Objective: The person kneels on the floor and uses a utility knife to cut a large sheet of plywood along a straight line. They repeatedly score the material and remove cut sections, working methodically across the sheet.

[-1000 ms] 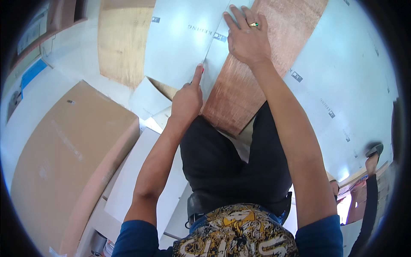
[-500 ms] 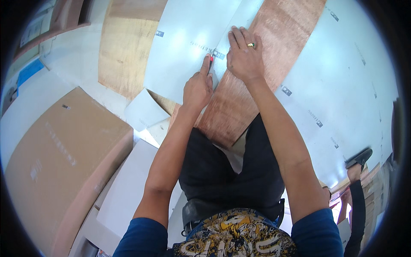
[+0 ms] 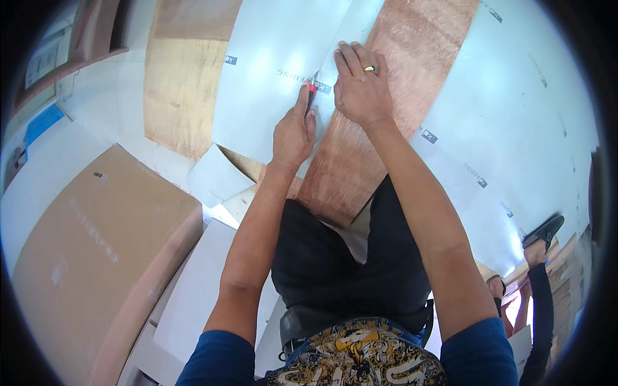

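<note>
Both hands have crept farther up the white sheet [image 3: 270, 71]: left hand [image 3: 293, 132] fingers pinching a cutter [image 3: 311, 96], right hand [image 3: 360, 90] spread flat beside it. Most of the cut seems to remain ahead.

L hand [image 3: 293, 132] grips a small cutter [image 3: 311, 96] w/ red tip, blade end on the white sheet [image 3: 270, 64]. R hand [image 3: 360, 90] lies flat just beside it, fingers spread, ring on one finger, pressing on the sheet edge where it meets a reddish plywood board [image 3: 386, 116]. More white sheet to the R. Brown cardboard panel [image 3: 96, 244] lower L, white offcut [image 3: 215, 177] near it. Another person's foot in a sandal [image 3: 544, 235] far R.
</note>
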`<control>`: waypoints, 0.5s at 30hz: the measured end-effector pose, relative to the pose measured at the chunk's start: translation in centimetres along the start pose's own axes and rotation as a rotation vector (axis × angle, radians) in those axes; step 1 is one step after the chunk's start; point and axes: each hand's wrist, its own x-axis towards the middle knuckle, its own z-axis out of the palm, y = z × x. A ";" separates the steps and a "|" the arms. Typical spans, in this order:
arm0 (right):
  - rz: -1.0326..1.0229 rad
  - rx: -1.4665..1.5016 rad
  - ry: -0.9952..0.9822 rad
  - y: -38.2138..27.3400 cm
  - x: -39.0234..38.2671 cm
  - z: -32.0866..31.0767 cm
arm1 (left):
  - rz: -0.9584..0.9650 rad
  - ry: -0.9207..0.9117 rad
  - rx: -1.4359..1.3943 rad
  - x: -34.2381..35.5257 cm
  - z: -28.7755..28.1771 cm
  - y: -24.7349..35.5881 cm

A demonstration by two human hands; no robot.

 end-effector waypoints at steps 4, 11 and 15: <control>0.006 0.005 -0.010 -0.1 -0.1 0.1 | -0.043 -0.065 0.016 0.6 -0.5 0.5; 0.016 0.025 -0.024 -0.2 0.0 -0.1 | -0.025 -0.063 0.020 0.6 -0.6 0.3; 0.008 0.019 -0.008 -0.1 0.0 0.0 | -0.002 -0.050 0.004 0.6 -0.5 0.2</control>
